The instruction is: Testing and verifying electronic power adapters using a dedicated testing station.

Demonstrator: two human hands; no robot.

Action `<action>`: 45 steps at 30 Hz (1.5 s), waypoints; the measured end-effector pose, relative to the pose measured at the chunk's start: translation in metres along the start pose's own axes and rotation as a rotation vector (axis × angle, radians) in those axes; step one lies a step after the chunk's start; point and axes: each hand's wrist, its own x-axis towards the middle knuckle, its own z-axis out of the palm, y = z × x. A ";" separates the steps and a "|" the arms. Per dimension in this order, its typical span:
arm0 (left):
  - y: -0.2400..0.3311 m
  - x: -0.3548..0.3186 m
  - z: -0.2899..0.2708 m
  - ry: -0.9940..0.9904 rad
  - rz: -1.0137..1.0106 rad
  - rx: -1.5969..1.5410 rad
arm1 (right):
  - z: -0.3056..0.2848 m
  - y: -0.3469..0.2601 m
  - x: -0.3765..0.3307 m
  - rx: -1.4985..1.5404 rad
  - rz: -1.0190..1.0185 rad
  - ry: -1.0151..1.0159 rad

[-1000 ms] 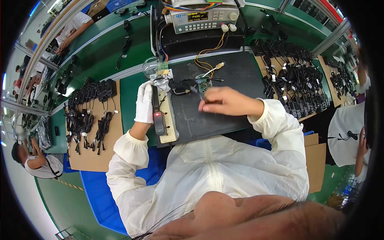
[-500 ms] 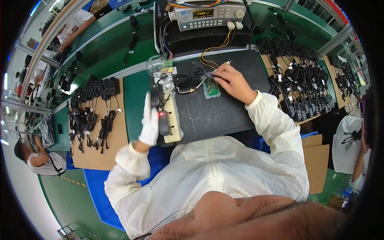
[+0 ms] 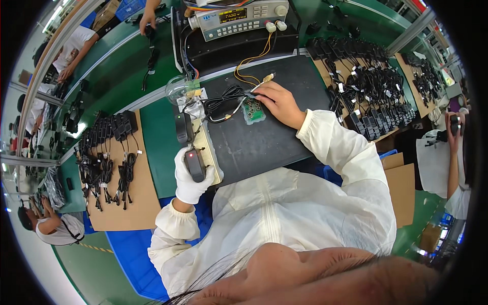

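Note:
My left hand [image 3: 189, 188], in a white glove, is wrapped round a black power adapter [image 3: 194, 163] with a red light. The adapter sits at the near end of a cream power strip [image 3: 215, 170]. Just beyond it, a second black adapter [image 3: 183, 127] with a small green light is plugged in. My bare right hand [image 3: 280, 105] pinches a dark cable end [image 3: 251, 95] at the far edge of a small green circuit board [image 3: 252, 111]. A coiled black cable [image 3: 223, 101] lies left of the board. My right fingertips partly cover the cable end.
Beyond the black mat [image 3: 259, 145] stands a bench test instrument [image 3: 239, 20] with yellow leads. A glass bulb [image 3: 179, 90] stands by the strip's far end. Adapters with cables lie on cardboard at left [image 3: 145, 206] and right [image 3: 325, 76]. A co-worker's hand [image 3: 148, 23] reaches in at the far side.
My left hand has gone from lying flat beside the near adapter to gripping it. My right hand stays at the board. A co-worker's hand has appeared at the far left. The view has shifted.

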 end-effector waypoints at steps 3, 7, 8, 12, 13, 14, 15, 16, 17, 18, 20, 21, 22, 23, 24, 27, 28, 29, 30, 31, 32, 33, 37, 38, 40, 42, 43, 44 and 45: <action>-0.004 -0.005 -0.011 0.119 0.304 0.047 | -0.003 -0.002 0.005 0.008 -0.015 0.056; 0.021 -0.014 -0.025 0.034 0.388 -0.337 | -0.001 -0.008 0.007 0.061 0.001 0.103; 0.031 -0.017 -0.029 0.040 0.388 -0.343 | 0.002 -0.005 0.005 0.078 0.034 0.059; 0.048 -0.018 -0.056 0.077 -0.024 -0.950 | 0.005 -0.003 0.005 0.088 0.092 0.003; 0.028 -0.011 -0.074 -0.077 0.222 -1.111 | 0.005 -0.003 0.005 0.085 0.105 -0.006; 0.022 -0.006 -0.083 -0.230 0.473 -1.262 | 0.006 -0.003 0.006 0.089 0.103 -0.009; 0.021 -0.013 -0.087 -0.225 0.472 -1.257 | 0.007 -0.003 0.007 0.080 0.086 -0.030; 0.037 -0.017 -0.093 -0.060 0.564 -1.191 | 0.006 -0.002 0.007 0.071 0.077 -0.046; 0.055 -0.023 -0.102 0.104 0.653 -1.116 | 0.006 -0.001 0.007 0.063 0.066 -0.062; 0.071 -0.023 -0.108 0.253 0.740 -1.043 | 0.005 0.003 0.004 0.060 0.078 -0.049; 0.093 -0.027 -0.112 0.418 0.825 -0.940 | 0.004 0.007 0.004 0.032 0.057 -0.102; 0.105 -0.029 -0.111 0.468 0.836 -0.873 | 0.006 0.005 0.005 0.030 0.032 -0.139; 0.112 -0.022 -0.109 0.499 0.854 -0.823 | 0.003 0.000 0.007 0.035 0.025 -0.132; 0.116 -0.019 -0.109 0.529 0.872 -0.773 | -0.002 -0.007 0.006 -0.058 -0.019 -0.058; 0.104 -0.023 -0.111 0.526 0.882 -0.767 | -0.007 -0.017 0.005 -0.151 -0.062 0.018; 0.090 -0.032 -0.085 0.441 0.624 -0.721 | -0.019 -0.061 0.008 -0.089 -0.188 0.087; 0.115 -0.020 -0.053 0.540 0.664 -0.469 | -0.023 -0.083 0.005 0.054 -0.245 0.072; 0.123 -0.009 -0.041 0.543 0.663 -0.460 | -0.025 -0.106 0.001 0.411 -0.156 -0.164; 0.125 -0.001 -0.032 0.368 0.656 -0.353 | -0.023 -0.132 -0.004 0.760 -0.058 -0.412; 0.130 0.008 -0.027 0.188 0.647 -0.244 | -0.019 -0.155 -0.015 0.765 -0.062 -0.416; 0.134 0.014 -0.025 0.009 0.631 -0.135 | -0.016 -0.178 -0.028 1.158 0.154 -0.441; 0.137 0.022 -0.025 0.009 0.635 -0.139 | -0.014 -0.189 -0.033 1.536 0.384 -0.446; 0.137 0.040 -0.028 -0.089 0.780 0.282 | -0.031 -0.157 -0.027 1.265 0.309 -0.160; 0.120 0.042 -0.033 0.009 0.746 0.451 | -0.052 -0.148 -0.017 1.216 0.238 -0.085; 0.074 0.043 -0.036 0.119 0.696 0.633 | -0.102 -0.123 0.013 1.122 0.119 0.070; 0.025 0.040 -0.032 0.146 0.557 0.777 | -0.146 -0.094 0.054 1.039 0.271 0.213; 0.020 0.045 -0.030 0.137 0.566 0.767 | -0.165 -0.066 0.076 0.932 0.353 0.282; 0.017 0.046 -0.027 0.161 0.557 0.775 | -0.179 -0.030 0.102 0.838 0.428 0.332; 0.014 0.048 -0.026 0.184 0.553 0.778 | -0.190 0.011 0.122 0.687 0.464 0.309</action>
